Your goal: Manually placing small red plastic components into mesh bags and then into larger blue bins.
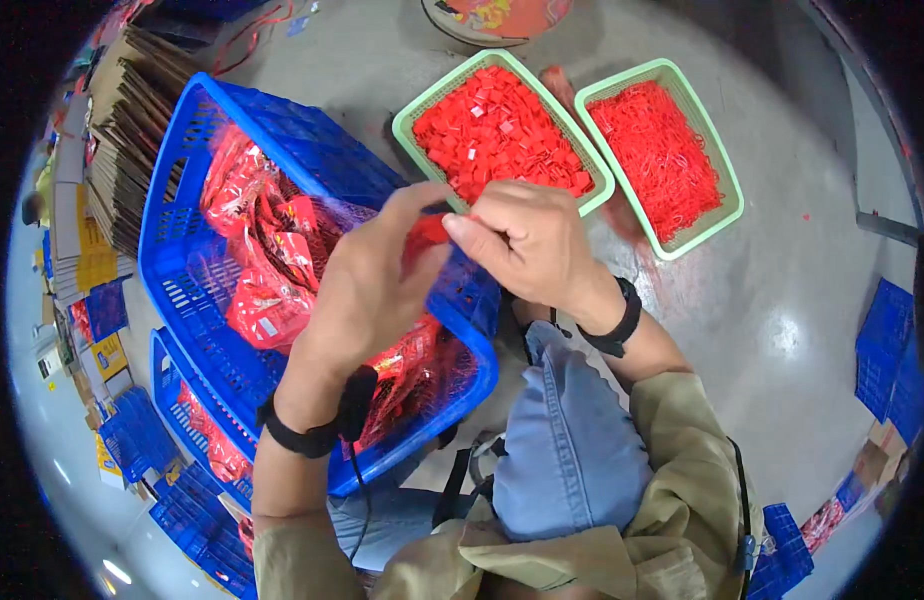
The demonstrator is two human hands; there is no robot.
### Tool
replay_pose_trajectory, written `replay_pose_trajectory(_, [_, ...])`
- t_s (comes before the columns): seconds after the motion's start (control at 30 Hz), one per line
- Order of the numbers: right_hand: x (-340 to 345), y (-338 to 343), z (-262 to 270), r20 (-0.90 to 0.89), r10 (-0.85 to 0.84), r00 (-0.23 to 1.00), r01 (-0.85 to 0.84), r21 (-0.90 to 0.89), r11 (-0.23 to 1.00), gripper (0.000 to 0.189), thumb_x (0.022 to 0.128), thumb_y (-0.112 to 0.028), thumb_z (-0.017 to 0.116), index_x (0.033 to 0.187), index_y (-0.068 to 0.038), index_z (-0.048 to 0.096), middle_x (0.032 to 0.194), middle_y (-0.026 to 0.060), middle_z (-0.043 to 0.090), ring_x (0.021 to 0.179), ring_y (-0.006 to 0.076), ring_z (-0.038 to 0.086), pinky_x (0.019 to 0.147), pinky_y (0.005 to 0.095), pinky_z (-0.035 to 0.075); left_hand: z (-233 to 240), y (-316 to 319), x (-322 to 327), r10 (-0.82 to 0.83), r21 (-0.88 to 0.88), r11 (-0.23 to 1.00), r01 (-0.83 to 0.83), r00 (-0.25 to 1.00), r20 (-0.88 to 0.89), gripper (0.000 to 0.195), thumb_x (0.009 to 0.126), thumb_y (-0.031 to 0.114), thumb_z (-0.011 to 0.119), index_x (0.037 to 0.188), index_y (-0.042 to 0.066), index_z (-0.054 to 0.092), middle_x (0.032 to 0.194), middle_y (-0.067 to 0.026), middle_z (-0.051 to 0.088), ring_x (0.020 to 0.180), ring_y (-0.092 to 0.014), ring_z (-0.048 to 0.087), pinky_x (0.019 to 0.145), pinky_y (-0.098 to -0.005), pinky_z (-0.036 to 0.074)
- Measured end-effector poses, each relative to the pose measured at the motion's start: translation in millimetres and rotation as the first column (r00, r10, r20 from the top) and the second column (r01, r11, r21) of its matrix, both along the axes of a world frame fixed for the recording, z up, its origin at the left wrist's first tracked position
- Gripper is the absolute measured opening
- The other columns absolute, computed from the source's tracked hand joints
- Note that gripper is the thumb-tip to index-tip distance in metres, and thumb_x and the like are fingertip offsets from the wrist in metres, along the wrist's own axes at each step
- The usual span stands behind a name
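Note:
My left hand (372, 277) and my right hand (533, 244) meet over the right edge of a large blue plastic crate (312, 150). Between them is a small red piece (430, 229), blurred, pinched by my right thumb and fingers; the fingers of my left hand curve around it, and whether they grip it is unclear. Shiny red printed packets (271, 300) and net bags fill the crate below my left hand. Just beyond my right hand, a green basket (424, 90) holds flat red plastic pieces (499, 127). Another green basket (713, 142) beside it contains thin red loops or strings (653, 154).
A round container (477, 34) with red and yellow contents stands at the top. Flattened cardboard (136, 142) is stacked at the left. A second blue crate (199, 427) sits under the large one. More blue crates (886, 352) lie far right.

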State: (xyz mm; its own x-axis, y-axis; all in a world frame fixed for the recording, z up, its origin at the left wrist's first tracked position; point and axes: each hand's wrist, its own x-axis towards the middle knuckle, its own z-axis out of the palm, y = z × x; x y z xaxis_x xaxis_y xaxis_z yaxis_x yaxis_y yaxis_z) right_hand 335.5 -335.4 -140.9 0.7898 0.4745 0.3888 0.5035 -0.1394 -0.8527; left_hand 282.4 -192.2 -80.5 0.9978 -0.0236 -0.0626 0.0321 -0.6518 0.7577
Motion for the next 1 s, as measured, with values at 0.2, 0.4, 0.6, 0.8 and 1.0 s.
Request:
replay_pose_trajectory(0.2, [2.9,-3.1,7.8,-0.454,0.186,0.871,-0.1,0.207,0.973,0.03,0.074,-0.016,0.059,0.051,-0.003,0.043,0.049,0.0093,0.04,0.044,0.0242,0.042,0.042,0.0325,0.031,-11.2,-14.5,7.2,-0.183,0.303,0.941,0.151,0.98,0.081,0.011,0.063,0.009,0.059,0.063,0.002,0.051,0.058,-0.0166,0.053,0.058,-0.036,0.051,0.059,-0.0429,0.041])
replay_pose_trajectory(0.4, [0.5,10.1,18.0,0.241,0.169,0.956,-0.218,0.197,0.956,0.027,0.069,-0.01,0.061,0.05,-0.006,0.044,0.048,0.0089,0.035,0.04,0.0212,0.038,0.038,0.0316,0.029,-17.7,15.0,6.6,-0.024,-0.101,0.995,-0.004,0.962,-0.274,0.015,0.06,0.006,0.057,0.054,0.0,0.045,0.047,-0.012,0.044,0.043,-0.02,0.037,0.044,-0.0314,0.034])
replay_pose_trajectory(0.6, [-11.8,-2.4,-2.8,-0.219,0.108,0.97,-0.035,0.31,0.95,0.015,0.078,-0.012,0.053,0.068,-0.001,0.056,0.062,0.0075,0.053,0.054,0.0144,0.05,0.048,0.0262,0.039,27.2,107.5,-33.7,-0.25,0.489,0.82,0.298,0.955,-0.162,0.112,0.046,0.049,0.075,0.135,0.014,0.017,0.141,-0.0083,0.018,0.131,-0.031,0.01,0.097,-0.0622,0.013])
replay_pose_trajectory(0.8, [-28.8,-7.6,-49.2,-0.533,-0.02,0.846,0.121,0.155,0.98,0.023,0.083,-0.014,0.048,0.064,-0.001,0.049,0.059,0.002,0.047,0.054,0.0089,0.043,0.05,0.0228,0.032,-59.5,157.2,-63.2,-0.164,0.662,0.742,0.104,0.986,0.028,0.073,0.056,0.017,0.068,0.122,0.01,0.036,0.105,-0.0097,0.047,0.102,-0.026,0.045,0.091,-0.0467,0.032])
replay_pose_trajectory(1.0, [-41.8,7.9,-39.4,-0.499,-0.173,0.849,0.211,0.02,0.977,0.021,0.083,-0.012,0.048,0.066,-0.002,0.053,0.058,0.0008,0.047,0.051,0.0073,0.041,0.047,0.0213,0.031,29.7,184.0,-158.5,0.054,0.461,0.866,-0.192,0.953,0.297,0.022,0.058,0.006,0.063,0.08,0.006,0.059,0.081,-0.0093,0.057,0.081,-0.027,0.054,0.081,-0.0424,0.037])
